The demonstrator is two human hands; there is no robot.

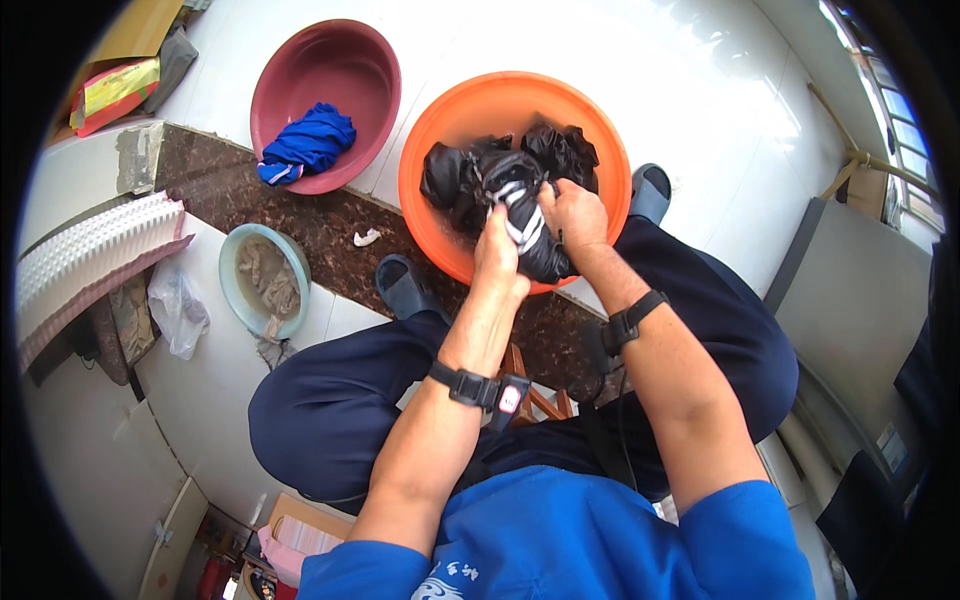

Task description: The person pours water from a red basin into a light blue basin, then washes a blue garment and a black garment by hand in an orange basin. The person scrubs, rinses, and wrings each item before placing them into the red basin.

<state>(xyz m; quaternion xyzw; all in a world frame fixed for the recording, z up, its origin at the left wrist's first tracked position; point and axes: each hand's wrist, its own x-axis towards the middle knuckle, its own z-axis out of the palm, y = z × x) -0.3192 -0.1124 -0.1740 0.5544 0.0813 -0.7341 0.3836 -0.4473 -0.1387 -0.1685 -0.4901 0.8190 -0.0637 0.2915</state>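
Between my feet stands a large orange plastic basin (429,238) with water and a bunched black garment (450,176) in it. My left hand (496,247) grips a part of the black cloth that carries white stripes (529,225). On the other side of those stripes my right hand (576,216) holds the same cloth, its fingers curled into the folds. The gripped part lies over the basin's near side, and more dark cloth lies behind it. Whether it is one garment or more, I cannot tell.
A maroon basin (352,82) at the upper left holds a twisted blue garment (311,140). Nearer me, a pale blue basin (227,259) contains greyish cloths (274,281) in cloudy water. A white scrap (367,238) lies on the dark marbled strip (330,217). A plastic bag (178,307) sits at the left.
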